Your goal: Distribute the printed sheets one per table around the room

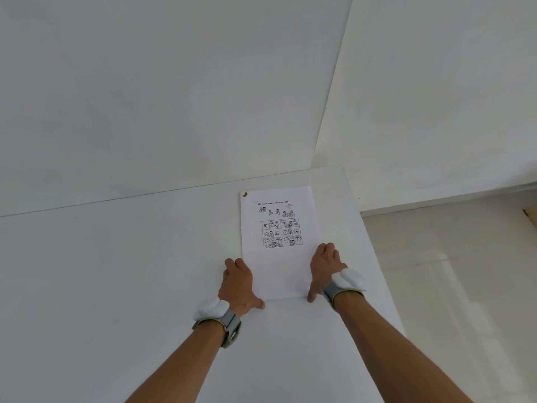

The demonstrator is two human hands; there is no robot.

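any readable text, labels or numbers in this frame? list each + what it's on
Printed sheet, heading line above the cartoon panels: bold, but too blurred to read.
Same sheet, small lines right of the heading: too small to read.
Wrist bands, white table, walls: no text visible.

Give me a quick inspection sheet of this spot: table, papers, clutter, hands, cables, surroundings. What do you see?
Surface: white table, pushed into a corner, bare apart from the paper.
Job's things: printed sheet lying flat near the table's right edge, cartoon panels facing up, a small reddish mark at its top left corner. Whether it is one sheet or a stack cannot be told.
Clutter: nothing seen.
Hands: left hand rests at the sheet's left edge, right hand at its right edge, fingers flat, no closed grip. Each wrist wears a grey band with a white pad.
Cables: nothing seen.
Surroundings: white walls meeting in a corner; pale floor to the right.
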